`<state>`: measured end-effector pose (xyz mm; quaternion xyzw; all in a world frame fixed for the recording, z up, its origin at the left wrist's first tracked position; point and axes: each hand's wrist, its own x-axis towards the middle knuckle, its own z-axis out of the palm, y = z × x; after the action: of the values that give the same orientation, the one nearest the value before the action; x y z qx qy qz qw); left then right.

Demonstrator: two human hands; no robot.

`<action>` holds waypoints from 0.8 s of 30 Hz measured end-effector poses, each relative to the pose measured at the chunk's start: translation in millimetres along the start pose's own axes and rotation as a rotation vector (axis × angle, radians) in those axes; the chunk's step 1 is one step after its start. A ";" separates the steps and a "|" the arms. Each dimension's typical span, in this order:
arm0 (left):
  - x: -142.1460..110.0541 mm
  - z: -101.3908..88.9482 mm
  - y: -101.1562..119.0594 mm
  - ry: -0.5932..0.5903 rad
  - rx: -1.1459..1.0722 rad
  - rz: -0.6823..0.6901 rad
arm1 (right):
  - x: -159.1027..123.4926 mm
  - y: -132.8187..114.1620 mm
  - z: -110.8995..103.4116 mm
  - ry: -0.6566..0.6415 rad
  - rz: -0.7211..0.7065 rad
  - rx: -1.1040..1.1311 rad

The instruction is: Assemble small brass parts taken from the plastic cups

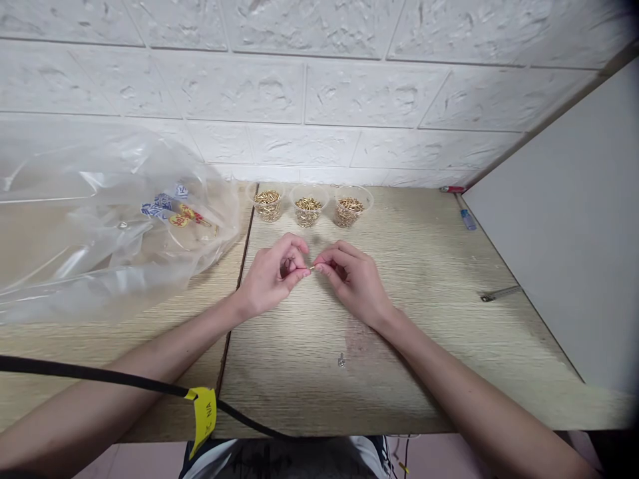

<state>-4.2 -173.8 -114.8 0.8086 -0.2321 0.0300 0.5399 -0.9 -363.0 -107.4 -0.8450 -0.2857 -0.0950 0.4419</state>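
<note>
A small gold-coloured metal pin [313, 268] spans the short gap between my two hands, above the wooden table. My left hand [276, 274] pinches one end between thumb and finger. The other end sits in the pinch of my right hand [353, 276]. Most of the pin is covered by fingertips, so I cannot tell whether it is one piece or two joined. Just beyond my hands stand three clear plastic cups: a left cup [267, 205], a middle cup [308, 207] and a right cup [351, 207], each partly filled with small gold-coloured metal pieces.
A large clear plastic bag [114, 233] lies on the left. A small metal screw-like part [341, 360] rests near the front edge. To the right are a screwdriver [466, 216], a metal tool [499, 293] and a white panel [564, 219]. A black cable [100, 374] crosses my left forearm.
</note>
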 end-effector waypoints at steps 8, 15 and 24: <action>-1.0 0.4 3.1 -0.034 0.195 0.172 | -1.8 -0.9 5.4 -0.049 0.058 -0.019; -0.4 0.1 4.8 -0.034 0.237 0.202 | -2.7 -3.9 7.3 -0.058 0.071 -0.033; 1.1 3.1 2.6 0.133 -0.042 -0.098 | 2.1 -1.4 5.8 0.118 0.295 0.197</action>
<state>-4.9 -177.8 -113.6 0.8038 -0.1562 0.0525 0.5716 -0.6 -357.0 -108.9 -0.8235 -0.1400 -0.0501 0.5475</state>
